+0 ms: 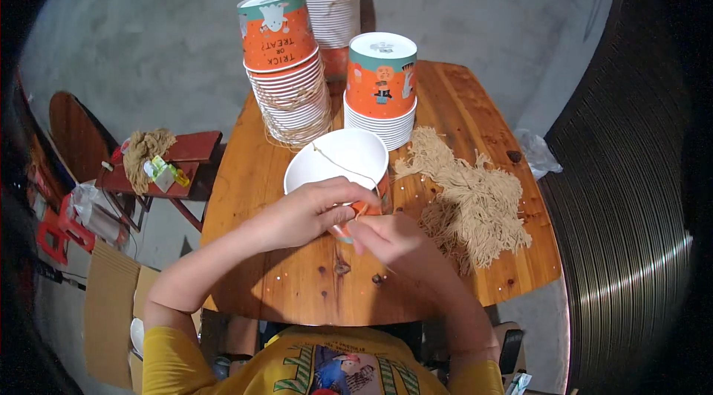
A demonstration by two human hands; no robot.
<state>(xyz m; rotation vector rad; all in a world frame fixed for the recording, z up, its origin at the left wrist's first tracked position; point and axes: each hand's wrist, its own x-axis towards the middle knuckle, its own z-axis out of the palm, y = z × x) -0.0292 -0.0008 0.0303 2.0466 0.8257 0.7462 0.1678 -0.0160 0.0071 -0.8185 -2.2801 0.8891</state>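
Head view, only one you have: the paper bucket (330,160) is mid-table, just near of the stacks, tilted, mouth up and toward the far side; can't tell if its base sits on the wooden table (260,302). Thin tan cord (345,166) runs across the mouth from the far-left inside, down to your fingers at the near-right wall. Watch that cord: if it's slack and your grip loosens, its end could slip away or drop inside. Pull hard on one side and you'd probably crease the paper wall or tip the bucket further. Left stack (293,102), wound with cords, leans a bit and stands close behind the rim; shove the bucket far and you could knock it or the right stack (381,87). Strand pile (479,206) lies just right of your right hand (390,237), so a wide swing of that wrist could drag loose strands along. Pose: left forearm (208,269) comes in from near left, elbow bent outward, left hand (316,203) arched palm-down over the near rim, fingers curled, thumb underneath; can't tell if they pinch the cord. Right forearm (457,302) angles in from near right, hand lower and nearer than the left. Its thumb and forefinger look pressed together by the bucket wall, but what's between them is hidden. Both sets of fingertips nearly meet there.
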